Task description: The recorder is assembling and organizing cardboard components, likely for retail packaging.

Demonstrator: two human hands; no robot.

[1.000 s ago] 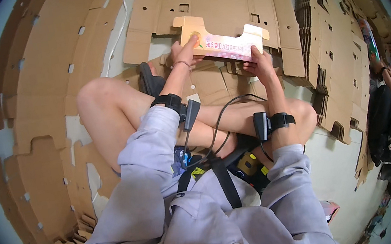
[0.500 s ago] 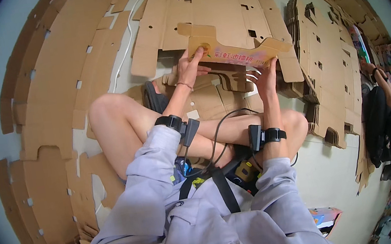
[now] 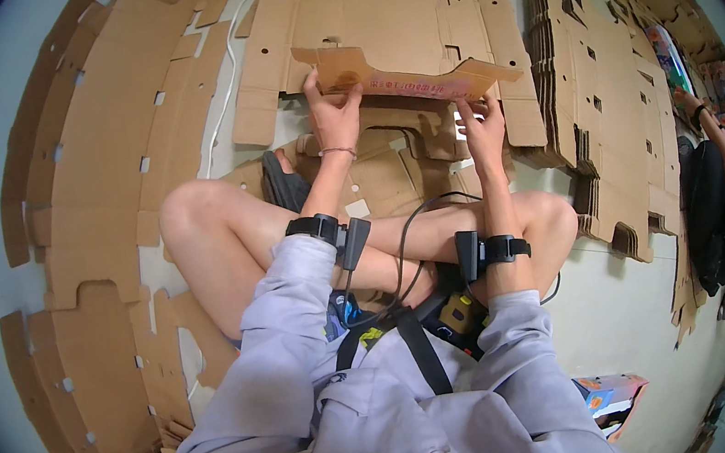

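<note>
A flat cardboard carton blank lies ahead of me, and a long cardboard panel with a pink-printed strip is raised along its near edge. The panel appears joined to the blank; the fold itself is hidden. My left hand grips the panel near its left end, thumb and fingers around the lower edge. My right hand pinches the lower edge near the right end. Beneath the panel, between my hands and crossed legs, lie brown cardboard pieces.
Stacked cardboard blanks stand to the right, and long overlapping sheets cover the left. A white cable runs between them. A dark sandal is by my left leg. Another person's arm shows at far right; a colourful box sits at lower right.
The raised panel has shifted left and tilted, so its printed face shows narrower. My left hand has moved left along it, its thumb no longer lying on the printed face. My right hand stays at the right end.
</note>
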